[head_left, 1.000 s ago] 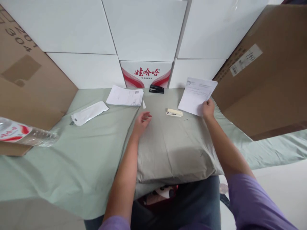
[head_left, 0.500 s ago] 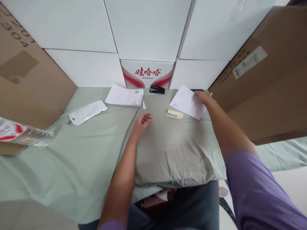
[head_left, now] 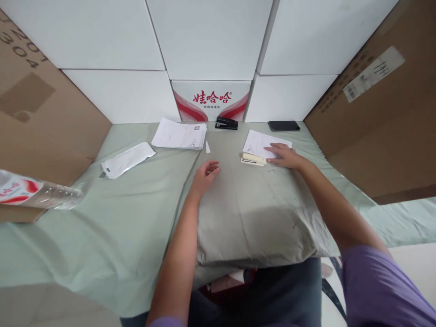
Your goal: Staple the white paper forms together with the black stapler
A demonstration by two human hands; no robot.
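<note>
Nearest the viewer, two bare forearms in short purple sleeves, stretched forward over a grey-green pillow that serves as a padded work surface on the pale green sheet. Left hand resting near the pillow's left edge, wrist low, fingers curled loosely inward, grip slack and holding nothing, apparently parked out of the way. Right hand laid palm down, fingers spread flat, grip open and pressing on the near right corner of a printed sheet of paper, probably to pin it flat against the soft pillow. Just left of the right fingertips, touching the paper's near edge, a cream stapler, lying within easy reach. Between the two hands and slightly beyond, a small white paper scrap. Beyond the left hand, a stack of printed papers; farther left, a white plastic pouch flat on the sheet, and at the far left edge a clear water bottle lying on its side. Beyond the right hand, a black phone face down; between it and the stack, a black stapler against a red-and-white printed carton. Behind all, a wall of white boxes, flanked on both sides by leaning brown cardboard boxes.
</note>
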